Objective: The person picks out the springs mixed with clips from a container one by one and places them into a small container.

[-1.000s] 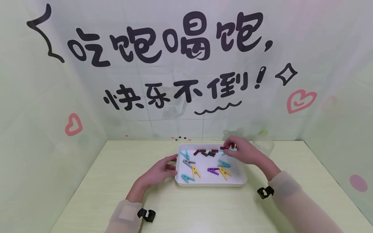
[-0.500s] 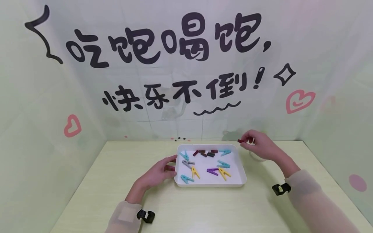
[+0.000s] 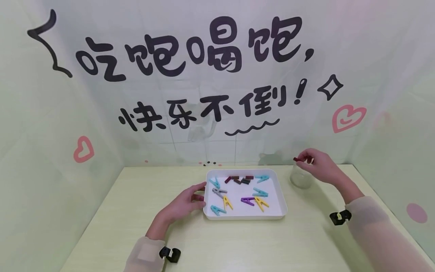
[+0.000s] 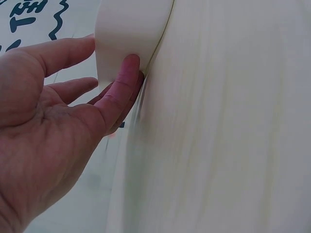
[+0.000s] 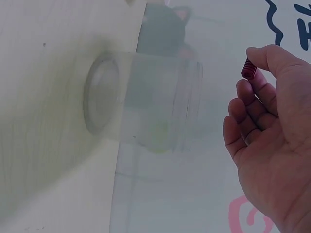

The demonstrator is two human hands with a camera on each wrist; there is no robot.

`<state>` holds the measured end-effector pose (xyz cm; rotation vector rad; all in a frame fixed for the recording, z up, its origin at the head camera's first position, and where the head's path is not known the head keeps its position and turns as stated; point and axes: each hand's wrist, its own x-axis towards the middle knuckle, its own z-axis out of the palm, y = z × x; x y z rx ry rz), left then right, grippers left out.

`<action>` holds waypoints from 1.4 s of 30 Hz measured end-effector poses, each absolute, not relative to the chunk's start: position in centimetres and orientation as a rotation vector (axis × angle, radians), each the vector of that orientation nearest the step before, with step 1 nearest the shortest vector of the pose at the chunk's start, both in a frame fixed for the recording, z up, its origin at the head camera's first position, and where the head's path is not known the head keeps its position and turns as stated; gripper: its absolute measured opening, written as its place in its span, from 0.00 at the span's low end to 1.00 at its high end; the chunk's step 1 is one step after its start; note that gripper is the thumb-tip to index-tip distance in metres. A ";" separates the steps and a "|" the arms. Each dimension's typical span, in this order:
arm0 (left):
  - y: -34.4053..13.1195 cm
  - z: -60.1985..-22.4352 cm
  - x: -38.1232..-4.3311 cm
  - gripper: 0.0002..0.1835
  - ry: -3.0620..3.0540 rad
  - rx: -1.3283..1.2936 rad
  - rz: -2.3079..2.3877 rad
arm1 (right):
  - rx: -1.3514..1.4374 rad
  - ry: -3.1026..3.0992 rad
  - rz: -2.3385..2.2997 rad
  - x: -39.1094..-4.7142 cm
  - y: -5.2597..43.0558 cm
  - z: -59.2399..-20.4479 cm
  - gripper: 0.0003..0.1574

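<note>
Right fingers [image 5: 238,110] in a pinch.

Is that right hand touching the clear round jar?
Apart. The right wrist view shows a plain gap between the right hand's fingers and the open end of the clear round jar.

The dark red coil spring [image 5: 249,72] is short and tightly wound, pinched between thumb and finger of the right hand [image 3: 317,164], above the jar and apart from its rim. The clear jar [image 3: 300,180] stands upright on the surface, just right of the tray. The white tray [image 3: 242,217], shallow, rectangular and round-cornered, lies flat; fingers of the left hand [image 3: 185,200] touch its left wall. Inside, small reddish and dark springs [image 3: 237,181] lie grouped near the far wall, with turquoise, gray, yellow and purple clothespins [image 3: 247,201] scattered around.
</note>
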<state>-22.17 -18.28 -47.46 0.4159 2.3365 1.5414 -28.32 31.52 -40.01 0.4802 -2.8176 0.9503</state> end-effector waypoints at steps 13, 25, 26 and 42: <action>-18.2 -47.4 -22.0 0.39 2.345 0.402 1.545 | 0.435 -2.806 0.852 -29.2 33.7 -41.6 0.09; -18.2 -47.5 -21.9 0.39 2.356 0.420 1.532 | 0.413 -2.783 0.806 -29.3 33.6 -42.7 0.32; -18.2 -47.5 -21.9 0.39 2.356 0.424 1.532 | 0.409 -2.779 0.814 -29.2 33.6 -42.7 0.36; -18.2 -47.5 -21.9 0.39 2.357 0.434 1.527 | 0.493 -2.790 0.810 -29.4 32.0 -42.0 0.46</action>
